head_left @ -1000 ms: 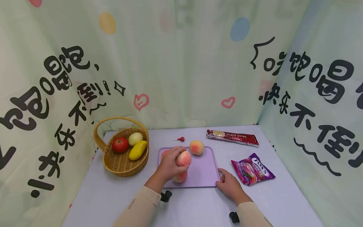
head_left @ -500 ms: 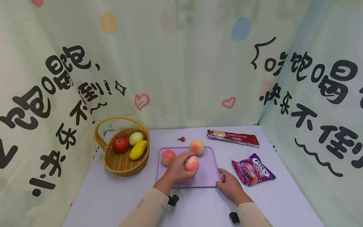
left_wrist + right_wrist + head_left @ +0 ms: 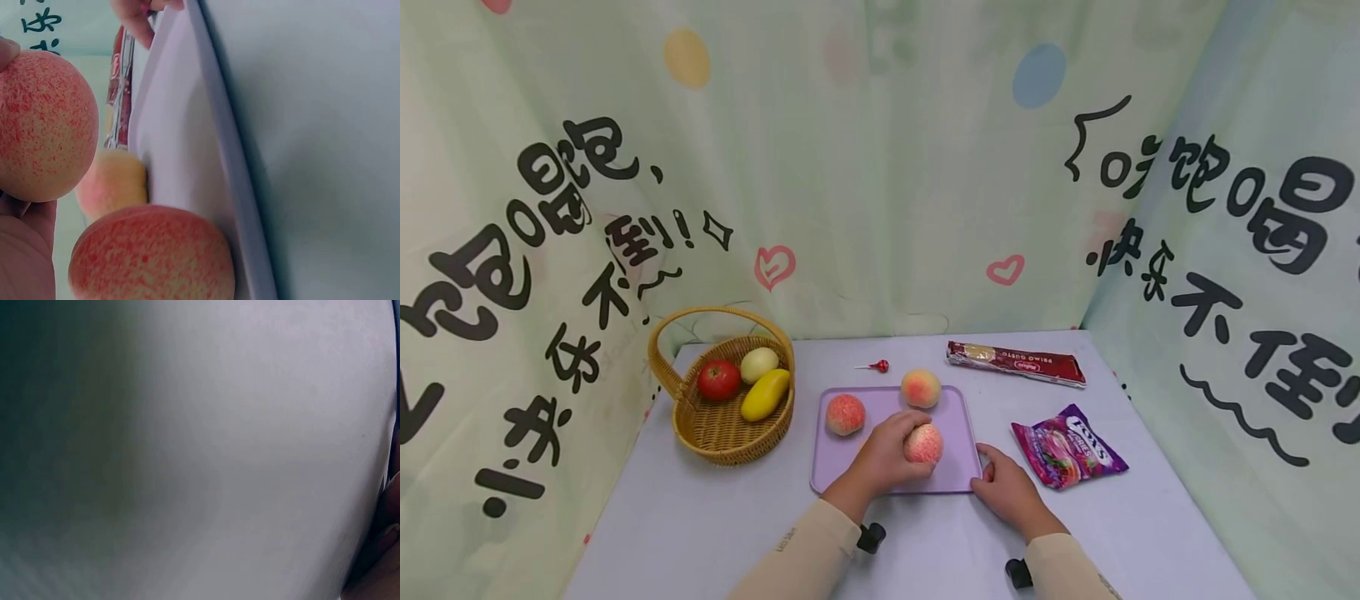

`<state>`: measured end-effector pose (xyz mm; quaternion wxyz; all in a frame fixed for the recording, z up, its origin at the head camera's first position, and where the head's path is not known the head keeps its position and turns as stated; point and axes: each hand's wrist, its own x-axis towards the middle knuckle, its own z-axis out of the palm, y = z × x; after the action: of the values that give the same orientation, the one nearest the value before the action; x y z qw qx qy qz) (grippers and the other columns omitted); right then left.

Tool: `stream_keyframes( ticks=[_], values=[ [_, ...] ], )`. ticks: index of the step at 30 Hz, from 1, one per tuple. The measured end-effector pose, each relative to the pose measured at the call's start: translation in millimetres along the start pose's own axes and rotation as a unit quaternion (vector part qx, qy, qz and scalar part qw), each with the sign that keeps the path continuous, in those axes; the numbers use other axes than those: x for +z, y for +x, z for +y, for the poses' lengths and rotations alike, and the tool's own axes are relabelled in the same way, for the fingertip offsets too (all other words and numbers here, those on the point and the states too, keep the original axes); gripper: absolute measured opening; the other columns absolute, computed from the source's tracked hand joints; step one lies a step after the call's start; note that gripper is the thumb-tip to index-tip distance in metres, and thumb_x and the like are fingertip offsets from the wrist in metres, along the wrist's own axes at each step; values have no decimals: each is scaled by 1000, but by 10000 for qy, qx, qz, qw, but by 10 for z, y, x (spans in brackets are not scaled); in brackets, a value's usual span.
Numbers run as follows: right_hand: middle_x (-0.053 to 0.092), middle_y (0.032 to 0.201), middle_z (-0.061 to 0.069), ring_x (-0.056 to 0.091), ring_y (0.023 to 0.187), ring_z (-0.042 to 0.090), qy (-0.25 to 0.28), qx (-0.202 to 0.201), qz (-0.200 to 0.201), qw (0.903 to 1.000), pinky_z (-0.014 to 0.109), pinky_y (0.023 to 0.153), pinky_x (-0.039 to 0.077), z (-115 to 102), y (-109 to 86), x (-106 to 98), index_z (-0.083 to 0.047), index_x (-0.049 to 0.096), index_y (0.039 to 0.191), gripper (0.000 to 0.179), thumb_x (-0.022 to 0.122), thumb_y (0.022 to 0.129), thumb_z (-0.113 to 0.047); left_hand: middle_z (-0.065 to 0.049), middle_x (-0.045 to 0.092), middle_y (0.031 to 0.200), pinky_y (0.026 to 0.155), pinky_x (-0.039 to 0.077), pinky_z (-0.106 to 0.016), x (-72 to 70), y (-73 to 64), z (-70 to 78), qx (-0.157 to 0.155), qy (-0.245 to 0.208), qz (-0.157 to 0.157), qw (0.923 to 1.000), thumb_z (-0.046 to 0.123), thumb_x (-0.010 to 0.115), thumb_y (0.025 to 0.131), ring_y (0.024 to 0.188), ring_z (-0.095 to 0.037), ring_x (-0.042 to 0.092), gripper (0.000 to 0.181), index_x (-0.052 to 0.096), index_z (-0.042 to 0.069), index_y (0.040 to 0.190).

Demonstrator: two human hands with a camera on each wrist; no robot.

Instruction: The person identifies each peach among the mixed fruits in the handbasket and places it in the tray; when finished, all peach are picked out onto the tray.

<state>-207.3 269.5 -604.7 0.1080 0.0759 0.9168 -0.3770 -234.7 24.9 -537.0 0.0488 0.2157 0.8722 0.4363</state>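
Note:
My left hand [image 3: 887, 457] grips a red-speckled peach [image 3: 925, 444] over the purple tray [image 3: 955, 475], right of its middle. In the left wrist view that peach [image 3: 47, 125] stands clear of the tray, with fingers and thumb at its side. Below it, another speckled peach [image 3: 150, 256] sits by the tray's front rim; in the head view my left hand hides it. A third speckled peach [image 3: 846, 415] lies at the tray's left, and a yellow-orange peach [image 3: 921, 389] at its back edge. My right hand [image 3: 1011, 492] holds the tray's front right corner between thumb and fingers.
A wicker basket [image 3: 715, 446] with a tomato, a yellow mango-like fruit and a pale egg-shaped item stands left. Behind the tray lie a small red-headed item [image 3: 881, 366] and a long dark-red packet [image 3: 1015, 363]. A purple snack bag [image 3: 1067, 448] lies right.
My left hand has carried the held peach rightward and toward the front over the tray, uncovering the left speckled peach. My right hand has stayed at the tray's corner.

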Motion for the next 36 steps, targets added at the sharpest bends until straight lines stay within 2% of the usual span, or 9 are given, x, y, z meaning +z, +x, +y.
stream_keyframes(
  ticks=[9,13,20,25,36],
  values=[
    [54,79,4,49,70,18,-51,-54,34,10000,29,59,43,-11,-7,-5,-5,48,150,70,75,89,-23,4,61,141,111,48,-34,158,6,-8,221,-68,-299,9993,20,87,78,130,-13,56,64,62,16,137],
    [54,78,4,48,69,17,-57,-99,69,9999,28,58,42,-9,-12,-1,-4,49,149,69,75,89,-22,5,60,141,111,48,-33,210,3,6,188,14,-474,9987,22,86,80,129,-12,56,63,62,16,138],
    [54,78,4,49,70,18,23,-64,69,10000,27,58,43,-25,-13,-4,-5,49,150,69,75,89,-23,9,60,140,110,48,-31,329,-10,-64,53,505,-775,9957,28,86,81,128,-9,56,62,62,21,138],
    [54,78,3,49,70,18,10,-77,64,9999,27,58,42,-39,-22,-7,-6,49,150,68,75,89,-23,9,60,140,111,48,-32,375,-7,-116,-12,539,-768,9956,27,87,80,129,-10,56,64,61,21,139],
    [54,77,3,48,68,17,-33,-167,78,9998,28,58,40,-31,-30,-17,-3,50,149,67,75,88,-21,8,57,145,113,46,-34,414,32,-111,-272,539,-765,9952,28,86,81,134,-11,53,67,58,22,142]
  ],
)
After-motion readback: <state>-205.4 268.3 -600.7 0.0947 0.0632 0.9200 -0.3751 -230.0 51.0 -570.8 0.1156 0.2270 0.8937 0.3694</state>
